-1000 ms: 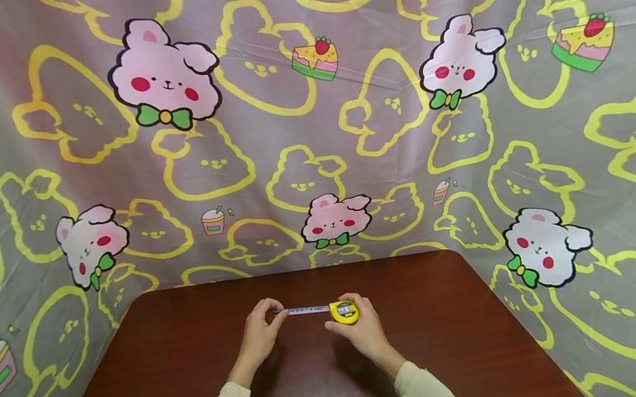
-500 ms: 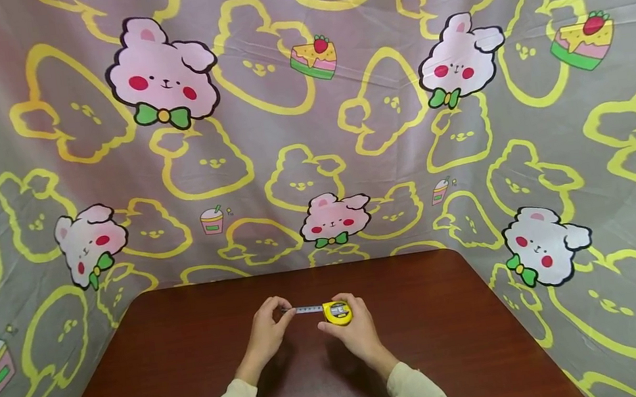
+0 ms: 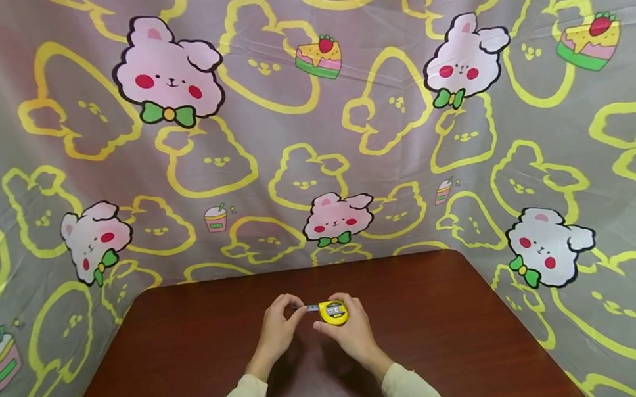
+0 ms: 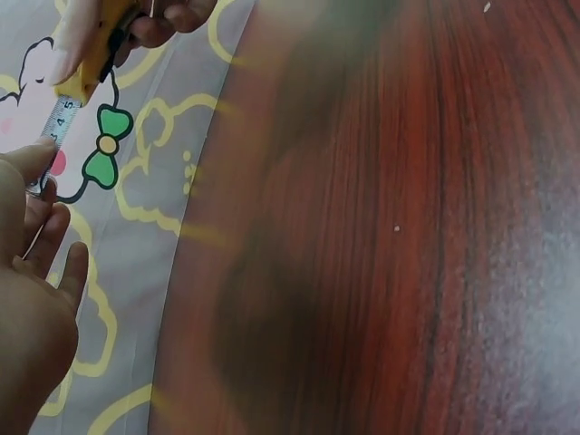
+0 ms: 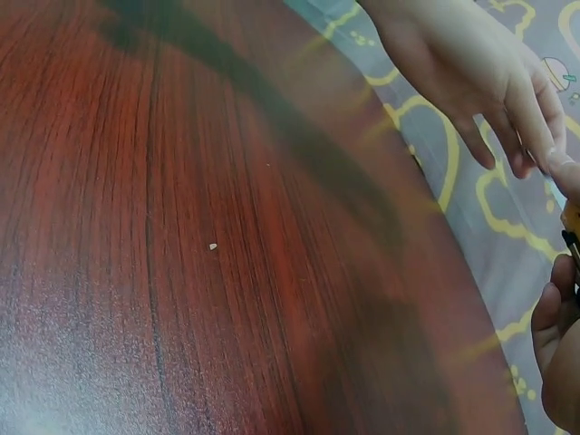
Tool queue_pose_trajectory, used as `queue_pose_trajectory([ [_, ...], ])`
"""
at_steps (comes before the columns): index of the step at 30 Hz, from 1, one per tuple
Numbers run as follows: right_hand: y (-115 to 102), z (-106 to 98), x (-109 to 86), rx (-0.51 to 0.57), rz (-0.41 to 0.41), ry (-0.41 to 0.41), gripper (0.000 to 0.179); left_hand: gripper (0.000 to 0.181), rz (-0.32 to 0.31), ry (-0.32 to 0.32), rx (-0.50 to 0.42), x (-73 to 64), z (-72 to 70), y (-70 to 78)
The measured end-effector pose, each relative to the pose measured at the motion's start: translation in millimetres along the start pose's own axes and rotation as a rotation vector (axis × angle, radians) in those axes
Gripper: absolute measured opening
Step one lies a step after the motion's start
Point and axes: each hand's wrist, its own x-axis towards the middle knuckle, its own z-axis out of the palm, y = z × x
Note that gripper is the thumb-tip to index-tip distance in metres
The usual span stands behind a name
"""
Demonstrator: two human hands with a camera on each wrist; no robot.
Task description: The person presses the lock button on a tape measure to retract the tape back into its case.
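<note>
My right hand grips a yellow tape measure by its case, thumb at the near side and fingers round the far side. A short length of its blade runs out to the left, where my left hand pinches the end between thumb and forefinger. In the left wrist view, the numbered blade shows between the left fingertips and the yellow case. The right wrist view catches only an edge of the case at its right border. Both hands are raised above the table.
A dark red-brown wooden table lies under the hands, their shadows on it. A grey curtain printed with rabbits and yellow outlines surrounds its back and sides. A tiny pale speck lies on the tabletop.
The exposed blade has grown shorter as my hands came closer together. My left hand moved right and my right hand moved slightly left, both still holding the tape measure.
</note>
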Motion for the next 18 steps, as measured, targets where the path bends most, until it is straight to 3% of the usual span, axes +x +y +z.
queue_pose_trajectory([
  [18, -4.8, 4.3, 0.4, -0.014, -0.042, 0.007, 0.063, 0.006, -0.002, -0.020, -0.026, 1.4, 10.7, 2.9],
])
